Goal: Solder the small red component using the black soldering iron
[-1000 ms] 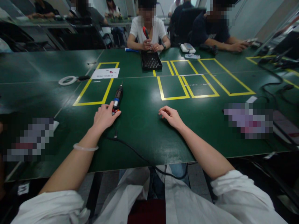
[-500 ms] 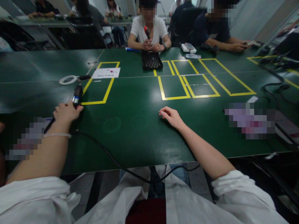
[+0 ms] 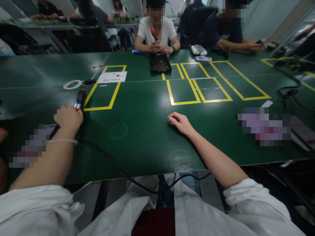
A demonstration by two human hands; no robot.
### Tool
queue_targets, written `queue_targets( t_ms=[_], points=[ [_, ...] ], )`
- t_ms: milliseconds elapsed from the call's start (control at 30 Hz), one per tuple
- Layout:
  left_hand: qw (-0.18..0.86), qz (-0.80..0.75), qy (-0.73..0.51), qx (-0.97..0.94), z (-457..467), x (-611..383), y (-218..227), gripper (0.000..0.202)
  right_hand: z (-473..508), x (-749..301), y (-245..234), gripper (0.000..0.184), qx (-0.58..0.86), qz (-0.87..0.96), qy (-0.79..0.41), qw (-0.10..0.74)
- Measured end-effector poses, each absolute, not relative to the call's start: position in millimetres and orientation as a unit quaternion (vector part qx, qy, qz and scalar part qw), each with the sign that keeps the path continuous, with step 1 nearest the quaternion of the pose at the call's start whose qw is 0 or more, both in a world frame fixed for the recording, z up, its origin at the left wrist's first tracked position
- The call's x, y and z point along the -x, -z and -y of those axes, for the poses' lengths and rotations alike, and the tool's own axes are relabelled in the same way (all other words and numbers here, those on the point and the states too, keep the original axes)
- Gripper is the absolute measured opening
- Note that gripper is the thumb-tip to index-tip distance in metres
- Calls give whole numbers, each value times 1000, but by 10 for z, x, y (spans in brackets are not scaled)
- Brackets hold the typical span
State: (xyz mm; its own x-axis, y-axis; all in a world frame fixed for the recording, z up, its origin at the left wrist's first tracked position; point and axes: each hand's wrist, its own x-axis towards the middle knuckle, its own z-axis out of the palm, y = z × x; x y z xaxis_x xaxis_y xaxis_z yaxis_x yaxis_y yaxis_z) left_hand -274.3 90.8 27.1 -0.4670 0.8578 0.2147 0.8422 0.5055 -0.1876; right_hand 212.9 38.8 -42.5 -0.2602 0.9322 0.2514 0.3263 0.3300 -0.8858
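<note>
At the left of the table my left hand [image 3: 69, 118] is wrapped around a corded power tool [image 3: 80, 96] with a black barrel and a blue and silver band. Its grip is mostly hidden under my fingers, so its exact kind does not show. The barrel points away from me, and a black cord [image 3: 105, 155] runs from near the hand over the table edge to my lap. My right hand [image 3: 180, 123] rests on the green table [image 3: 147, 147], fingers loosely bent and holding nothing.
Beyond the tool are a white ring [image 3: 72, 85] and a white printed card [image 3: 112, 77]. Yellow tape rectangles [image 3: 185, 104] mark the table. Opposite, a person holds a red-and-black tool [image 3: 154, 32] over a black tray [image 3: 160, 64]. Blurred-out flat items [image 3: 264, 126] lie at far right.
My left hand has closed around the tool, its fingers and thumb drawn in. The tool has tilted and shifted slightly. My right hand has stayed in place.
</note>
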Motion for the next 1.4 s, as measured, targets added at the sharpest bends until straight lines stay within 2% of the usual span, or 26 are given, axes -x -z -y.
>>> queue_targets(
  t_ms=[100,200,333,433,567,700,867,1033,1400],
  points=[
    [112,845,69,518,-994,2519,-328,42,-387,-2124,426,25,445,705,-370,410],
    [14,786,193,587,-1037,1982,-329,32,-386,-2123,428,25,439,703,-378,412],
    [-264,608,326,674,-902,980,-229,27,-383,-2127,405,26,432,682,-409,425],
    [-421,495,345,678,-688,336,-134,33,-386,-2122,378,28,412,652,-465,435],
    [-530,428,325,656,-472,-63,-7,45,-384,-2095,369,36,364,631,-537,425],
    [-577,404,310,638,-419,-100,110,55,-361,-2057,384,36,317,635,-569,416],
    [-618,402,346,580,-438,-63,190,40,-361,-2042,414,35,315,635,-566,421],
    [-641,409,340,554,-445,-35,203,38,-378,-2061,432,34,323,641,-550,427],
    [-538,392,338,665,-385,-50,129,31,-351,-2061,321,36,362,630,-538,427]
  ],
)
